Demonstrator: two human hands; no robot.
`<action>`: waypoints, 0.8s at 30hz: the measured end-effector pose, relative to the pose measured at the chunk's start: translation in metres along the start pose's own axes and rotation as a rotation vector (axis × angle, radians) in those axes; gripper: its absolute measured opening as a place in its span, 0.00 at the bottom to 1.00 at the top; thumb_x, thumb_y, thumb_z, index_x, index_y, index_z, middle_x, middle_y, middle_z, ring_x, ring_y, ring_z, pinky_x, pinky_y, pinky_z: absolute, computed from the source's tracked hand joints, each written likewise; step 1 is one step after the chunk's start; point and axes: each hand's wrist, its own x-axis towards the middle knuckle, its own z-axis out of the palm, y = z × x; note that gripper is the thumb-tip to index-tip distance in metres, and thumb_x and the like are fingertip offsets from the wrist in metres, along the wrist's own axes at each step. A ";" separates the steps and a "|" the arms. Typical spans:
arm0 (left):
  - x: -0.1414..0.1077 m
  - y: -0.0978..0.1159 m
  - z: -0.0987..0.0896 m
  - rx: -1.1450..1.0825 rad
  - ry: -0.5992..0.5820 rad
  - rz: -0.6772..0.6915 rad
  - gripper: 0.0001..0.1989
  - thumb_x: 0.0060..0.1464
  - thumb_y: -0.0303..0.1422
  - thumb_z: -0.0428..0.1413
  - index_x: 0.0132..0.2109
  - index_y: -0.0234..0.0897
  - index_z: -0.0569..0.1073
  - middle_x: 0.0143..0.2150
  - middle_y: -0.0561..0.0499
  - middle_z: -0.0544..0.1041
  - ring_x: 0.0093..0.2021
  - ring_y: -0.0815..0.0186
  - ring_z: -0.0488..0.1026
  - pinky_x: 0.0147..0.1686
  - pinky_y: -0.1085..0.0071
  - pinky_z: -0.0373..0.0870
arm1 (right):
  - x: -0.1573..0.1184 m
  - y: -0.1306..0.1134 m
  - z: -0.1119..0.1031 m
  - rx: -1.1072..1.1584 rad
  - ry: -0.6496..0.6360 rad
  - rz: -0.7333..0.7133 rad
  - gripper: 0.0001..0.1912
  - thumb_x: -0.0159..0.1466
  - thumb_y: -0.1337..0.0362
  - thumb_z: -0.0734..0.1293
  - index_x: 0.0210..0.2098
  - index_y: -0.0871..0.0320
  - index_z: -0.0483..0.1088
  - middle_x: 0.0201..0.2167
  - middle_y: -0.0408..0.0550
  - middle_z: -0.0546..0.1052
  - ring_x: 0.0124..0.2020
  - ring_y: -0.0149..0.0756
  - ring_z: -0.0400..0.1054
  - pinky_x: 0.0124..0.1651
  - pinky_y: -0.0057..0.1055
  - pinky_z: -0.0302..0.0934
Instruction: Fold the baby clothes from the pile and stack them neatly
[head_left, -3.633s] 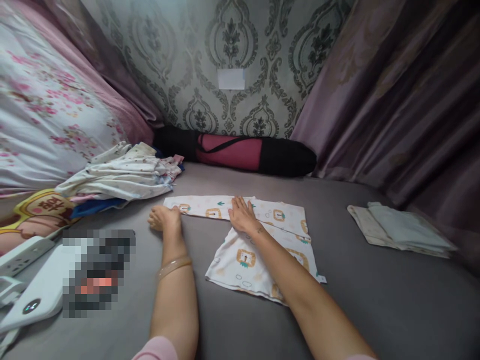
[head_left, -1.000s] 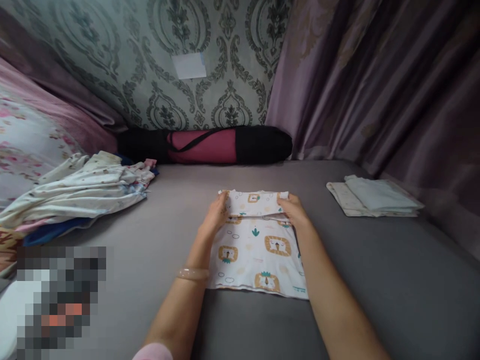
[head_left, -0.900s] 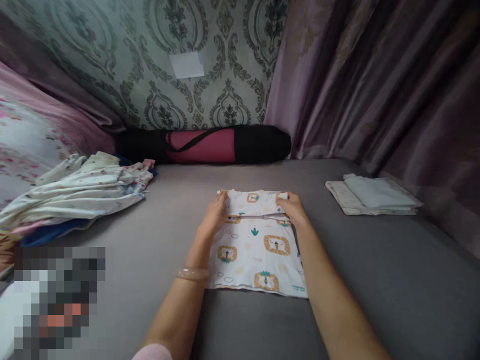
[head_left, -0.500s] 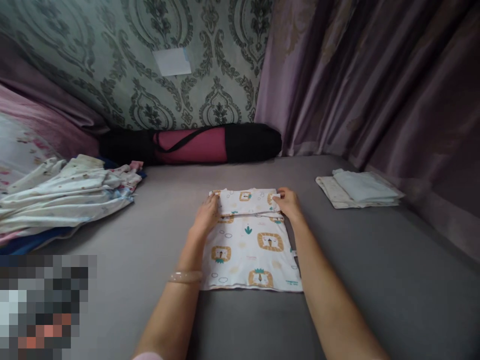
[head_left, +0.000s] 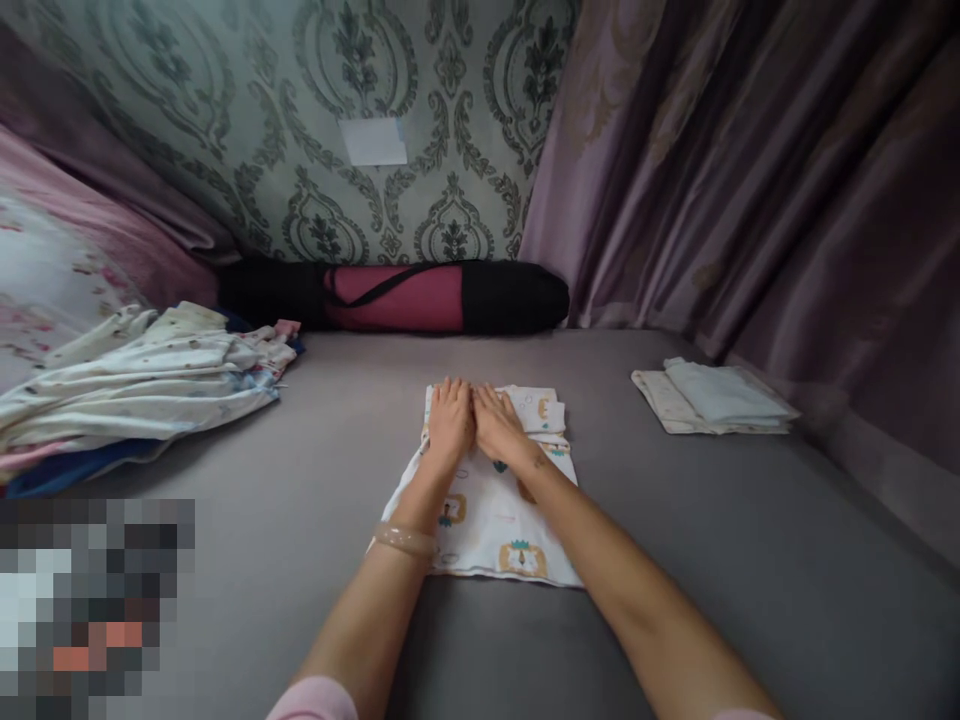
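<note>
A white cloth garment with lion prints (head_left: 487, 530) lies on the grey sheet in front of me, its far part folded over toward me. My left hand (head_left: 451, 418) rests flat on the left half of the folded part, fingers stretched out and pointing away. Right beside it, my right hand (head_left: 495, 420) lies flat near the middle of the fold, its fingers extended. Neither hand grips the fabric. My forearms cover parts of the garment's left and right sides.
A loose pile of clothes (head_left: 165, 370) lies at the left. Folded cloths (head_left: 716, 395) sit at the right. A black and dark pink long bag (head_left: 405, 297) lies against the patterned wall. Purple curtains (head_left: 637, 170) hang at the right.
Both hands have left the fold's two side edges and come together near its middle, now lying flat. The view has shifted slightly.
</note>
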 end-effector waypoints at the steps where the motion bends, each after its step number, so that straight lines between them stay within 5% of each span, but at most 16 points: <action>1: -0.001 -0.004 0.005 0.007 -0.029 -0.013 0.21 0.63 0.27 0.41 0.60 0.26 0.63 0.64 0.36 0.63 0.67 0.53 0.54 0.64 0.54 0.51 | 0.001 -0.005 0.006 -0.019 -0.021 -0.011 0.31 0.65 0.68 0.53 0.66 0.72 0.51 0.67 0.59 0.53 0.69 0.46 0.40 0.68 0.45 0.33; 5: -0.003 -0.016 0.018 0.027 -0.095 -0.045 0.22 0.64 0.29 0.39 0.62 0.24 0.62 0.65 0.37 0.62 0.67 0.54 0.54 0.64 0.57 0.52 | 0.002 -0.002 0.021 -0.020 -0.023 0.011 0.29 0.67 0.66 0.49 0.66 0.71 0.51 0.68 0.56 0.51 0.69 0.44 0.41 0.68 0.42 0.33; 12: -0.009 -0.014 0.026 0.101 0.004 -0.090 0.27 0.65 0.39 0.39 0.64 0.25 0.60 0.66 0.34 0.59 0.67 0.50 0.52 0.63 0.54 0.51 | -0.005 0.020 0.021 -0.040 -0.033 -0.008 0.31 0.69 0.59 0.47 0.67 0.68 0.49 0.69 0.53 0.49 0.69 0.40 0.39 0.68 0.40 0.30; 24: -0.008 -0.007 0.021 0.071 -0.035 -0.207 0.32 0.63 0.42 0.41 0.65 0.21 0.57 0.67 0.28 0.54 0.68 0.45 0.49 0.63 0.51 0.49 | -0.018 0.045 0.015 -0.120 -0.025 0.243 0.34 0.69 0.56 0.47 0.68 0.73 0.44 0.70 0.57 0.44 0.70 0.44 0.35 0.68 0.42 0.31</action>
